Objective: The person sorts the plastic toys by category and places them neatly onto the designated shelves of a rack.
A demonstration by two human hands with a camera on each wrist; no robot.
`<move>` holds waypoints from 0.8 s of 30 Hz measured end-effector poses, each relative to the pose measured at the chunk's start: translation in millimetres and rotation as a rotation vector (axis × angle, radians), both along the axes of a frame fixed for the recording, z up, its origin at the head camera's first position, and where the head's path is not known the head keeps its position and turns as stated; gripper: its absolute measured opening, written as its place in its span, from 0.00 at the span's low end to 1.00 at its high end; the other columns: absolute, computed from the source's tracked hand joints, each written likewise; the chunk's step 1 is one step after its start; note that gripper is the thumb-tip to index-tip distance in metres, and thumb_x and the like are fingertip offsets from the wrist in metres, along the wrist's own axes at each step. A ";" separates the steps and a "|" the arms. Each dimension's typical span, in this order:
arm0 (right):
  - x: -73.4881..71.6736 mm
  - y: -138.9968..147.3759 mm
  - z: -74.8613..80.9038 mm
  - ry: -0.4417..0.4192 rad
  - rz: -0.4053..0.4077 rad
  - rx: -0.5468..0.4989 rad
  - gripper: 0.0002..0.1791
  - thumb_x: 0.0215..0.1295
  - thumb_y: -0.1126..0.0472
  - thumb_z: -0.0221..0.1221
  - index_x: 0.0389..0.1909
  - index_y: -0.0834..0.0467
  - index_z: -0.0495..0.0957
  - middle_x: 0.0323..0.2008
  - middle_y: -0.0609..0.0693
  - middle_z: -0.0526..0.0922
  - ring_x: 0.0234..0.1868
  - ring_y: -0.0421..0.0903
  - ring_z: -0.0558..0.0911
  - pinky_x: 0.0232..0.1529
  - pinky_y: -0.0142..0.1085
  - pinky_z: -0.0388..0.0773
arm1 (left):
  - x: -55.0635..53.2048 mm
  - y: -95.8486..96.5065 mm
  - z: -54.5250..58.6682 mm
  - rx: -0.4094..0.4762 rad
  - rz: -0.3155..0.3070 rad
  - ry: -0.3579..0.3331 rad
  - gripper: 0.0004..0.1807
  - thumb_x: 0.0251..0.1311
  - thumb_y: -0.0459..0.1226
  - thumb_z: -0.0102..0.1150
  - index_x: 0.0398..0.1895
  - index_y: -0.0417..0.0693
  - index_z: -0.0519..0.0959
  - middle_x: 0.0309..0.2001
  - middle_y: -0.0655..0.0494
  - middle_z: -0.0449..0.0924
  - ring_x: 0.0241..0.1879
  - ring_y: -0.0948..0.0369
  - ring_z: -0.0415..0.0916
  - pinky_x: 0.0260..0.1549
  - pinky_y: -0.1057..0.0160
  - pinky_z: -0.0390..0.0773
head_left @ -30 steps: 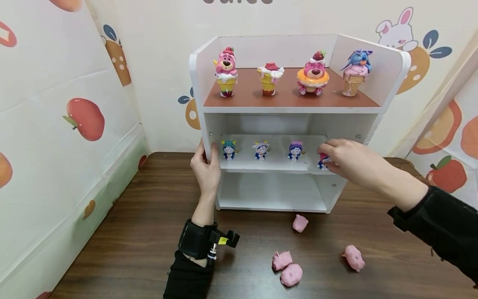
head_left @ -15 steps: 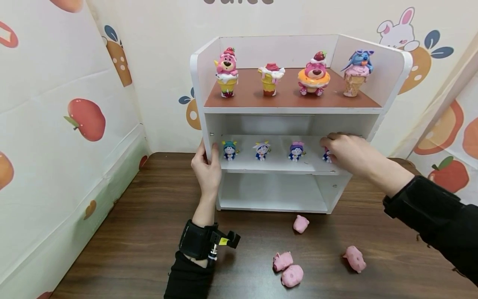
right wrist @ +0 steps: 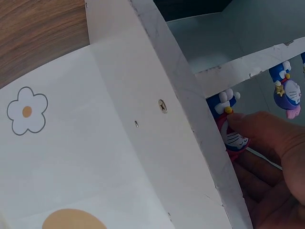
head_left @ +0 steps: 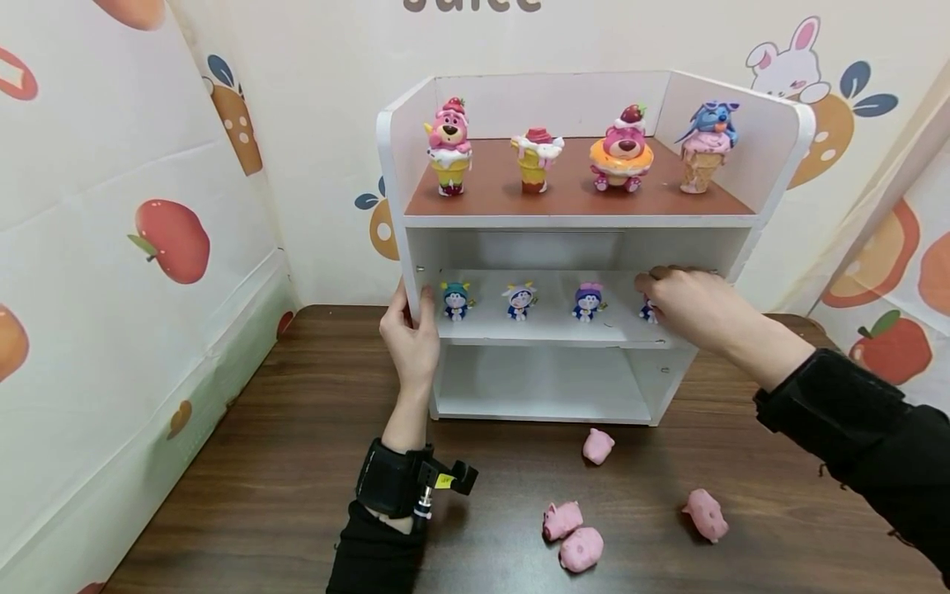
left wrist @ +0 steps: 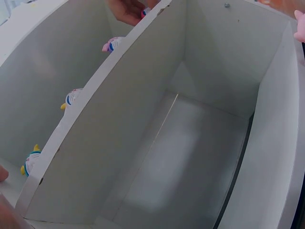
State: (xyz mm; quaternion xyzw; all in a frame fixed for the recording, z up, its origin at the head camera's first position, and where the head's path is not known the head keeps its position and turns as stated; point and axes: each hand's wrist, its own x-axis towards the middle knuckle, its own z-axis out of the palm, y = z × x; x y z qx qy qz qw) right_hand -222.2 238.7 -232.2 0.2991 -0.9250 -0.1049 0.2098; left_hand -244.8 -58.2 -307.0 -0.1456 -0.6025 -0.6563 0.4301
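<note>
My left hand [head_left: 411, 340] grips the left side panel of a white shelf unit [head_left: 579, 220], thumb inside and fingers outside. At the right end of the middle shelf, my right hand [head_left: 701, 307] pinches a small blue Doraemon figurine with a red hood [right wrist: 234, 136]; its feet are at the shelf board, close to the side panel. In the head view the hand covers most of it. To its left along the same shelf stand a purple-hooded figurine [head_left: 587, 302], a white-hooded one [head_left: 519, 301] and a teal-hooded one [head_left: 456, 300].
The top shelf bears a pink bear on a cone [head_left: 449, 148], an ice cream cone [head_left: 537, 159], a bear with an orange ring [head_left: 622, 150] and a blue figure on a cone [head_left: 707, 148]. Several pink pigs [head_left: 598, 445] lie on the wooden table [head_left: 297, 462] in front.
My right hand has shifted slightly right and back with the red-hooded figurine, then stays nearly still. The left hand keeps its grip on the side panel.
</note>
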 end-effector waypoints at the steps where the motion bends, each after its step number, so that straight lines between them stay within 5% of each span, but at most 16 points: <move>1: -0.2 0.1 -0.4 0.005 0.003 0.001 0.07 0.44 0.75 0.58 0.26 0.66 0.72 0.22 0.55 0.74 0.20 0.48 0.72 0.18 0.43 0.70 | -0.1 -0.1 0.0 0.002 -0.002 -0.003 0.16 0.57 0.24 0.49 0.50 0.29 0.72 0.46 0.39 0.75 0.44 0.54 0.73 0.41 0.60 0.72; 4: -0.1 0.4 -0.8 0.014 0.009 -0.006 0.06 0.45 0.75 0.58 0.26 0.66 0.72 0.22 0.55 0.74 0.19 0.48 0.72 0.17 0.43 0.70 | -9.5 -1.9 -8.6 0.007 -0.001 0.009 0.16 0.57 0.26 0.50 0.50 0.32 0.73 0.46 0.43 0.76 0.44 0.57 0.73 0.41 0.62 0.72; 9: 2.8 -0.5 0.1 0.010 0.011 -0.029 0.09 0.45 0.73 0.60 0.30 0.68 0.73 0.24 0.57 0.76 0.22 0.51 0.74 0.20 0.45 0.72 | -9.6 -2.1 -8.2 0.008 -0.003 -0.005 0.17 0.57 0.25 0.50 0.51 0.32 0.72 0.46 0.42 0.76 0.45 0.57 0.73 0.42 0.61 0.72; 16: 21.0 -4.0 3.0 0.073 0.043 -0.115 0.15 0.43 0.70 0.63 0.35 0.68 0.75 0.29 0.58 0.77 0.30 0.56 0.76 0.30 0.48 0.72 | 5.8 0.9 6.4 0.000 -0.003 -0.012 0.17 0.55 0.22 0.48 0.49 0.25 0.70 0.45 0.35 0.74 0.44 0.50 0.73 0.41 0.60 0.72; 22: 43.3 -7.8 0.7 0.191 0.164 -0.217 0.15 0.40 0.69 0.64 0.33 0.67 0.75 0.27 0.58 0.77 0.27 0.55 0.76 0.25 0.47 0.71 | 13.1 2.7 13.4 -0.009 0.001 -0.014 0.16 0.55 0.21 0.47 0.49 0.24 0.70 0.45 0.34 0.74 0.44 0.49 0.73 0.41 0.62 0.72; 24: 50.1 -8.8 -3.0 0.221 0.211 -0.248 0.13 0.52 0.60 0.61 0.32 0.68 0.76 0.27 0.58 0.78 0.26 0.55 0.76 0.23 0.47 0.72 | 12.6 2.8 12.2 -0.010 -0.001 -0.013 0.16 0.55 0.21 0.47 0.49 0.24 0.70 0.45 0.34 0.74 0.44 0.48 0.73 0.41 0.62 0.72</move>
